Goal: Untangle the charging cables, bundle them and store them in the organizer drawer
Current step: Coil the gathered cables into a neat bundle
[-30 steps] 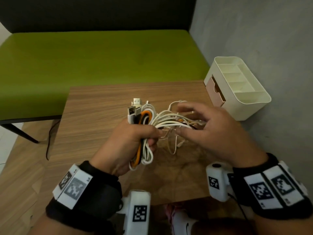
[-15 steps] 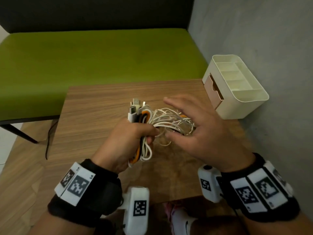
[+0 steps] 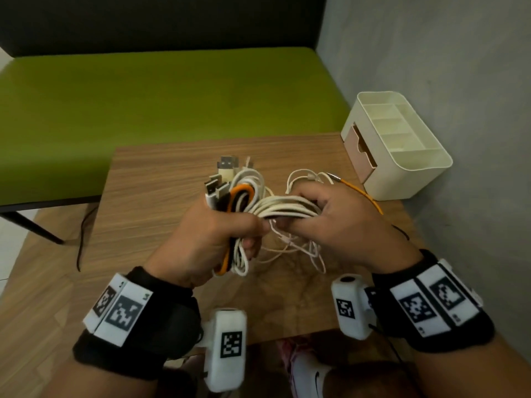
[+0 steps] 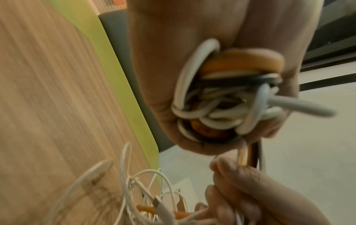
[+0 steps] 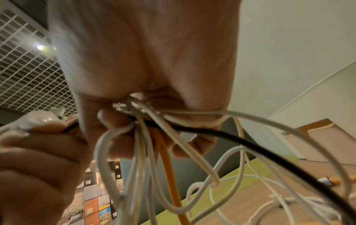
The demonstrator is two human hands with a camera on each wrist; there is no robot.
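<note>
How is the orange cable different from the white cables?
The orange cable is thicker than the thin white cables. There looks to be a single orange cable; the white cables are many strands. The orange cable's end pokes out toward the organizer, while loose white loops hang below the hands. Both pass through the left hand and right hand.

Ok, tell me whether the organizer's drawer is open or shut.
Slightly open: the pink drawer juts out a little from the organizer front. Its contents cannot be seen.
</note>
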